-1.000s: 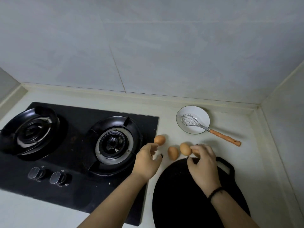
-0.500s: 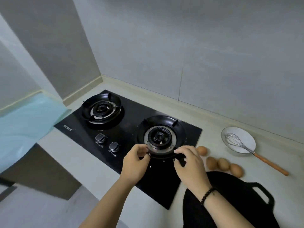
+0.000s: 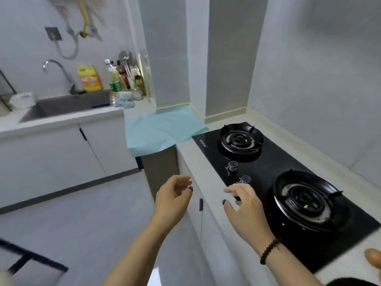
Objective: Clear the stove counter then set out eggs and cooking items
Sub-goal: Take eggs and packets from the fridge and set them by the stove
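Note:
The black two-burner stove (image 3: 268, 168) lies on the pale counter at the right. One brown egg (image 3: 373, 261) shows at the right edge, and a sliver of the black round board (image 3: 348, 282) at the bottom right. My left hand (image 3: 172, 200) hangs over the floor left of the counter, fingers loosely curled and holding nothing. Over the counter's front edge by the stove knobs (image 3: 233, 166) hovers my right hand (image 3: 242, 203), fingers relaxed, also holding nothing. The other eggs, the bowl and the whisk are out of view.
A light blue sheet (image 3: 162, 131) covers the counter left of the stove. Farther left is a sink (image 3: 68, 106) with a tap, a yellow oil jug (image 3: 89, 78) and several bottles (image 3: 119, 77). White cabinets stand below. A dark frame (image 3: 31, 259) sits on the floor at bottom left.
My view has swung left from the eggs towards the sink. Both hands left the eggs and pulled back to the counter's front edge, holding nothing.

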